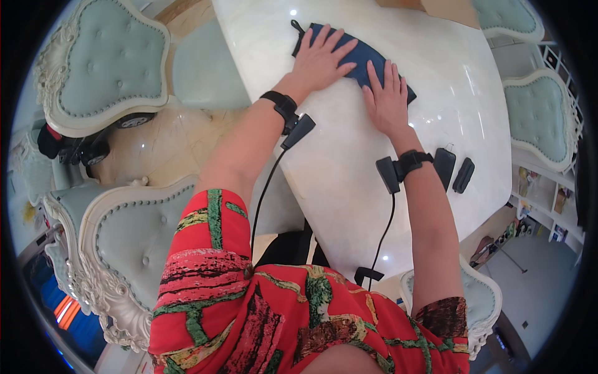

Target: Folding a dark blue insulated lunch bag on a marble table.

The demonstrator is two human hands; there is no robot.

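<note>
A folded dark blue fabric item (362,56) with black ends and a small black loop lies on the white glossy table (336,177). Flat on its left part rests my left hand (322,61), fingers spread. My right hand (387,96) lies palm down over its right part, the fingers straight and close together. Neither hand grips the fabric. Black straps with small cabled devices are around both wrists.
Two small black objects (444,166) (464,176) lie beside my right wrist. A brown cardboard piece (451,11) is at the table's far edge. Tufted chairs (114,58) surround the table. A black wheeled object (93,145) stands on the floor at left.
</note>
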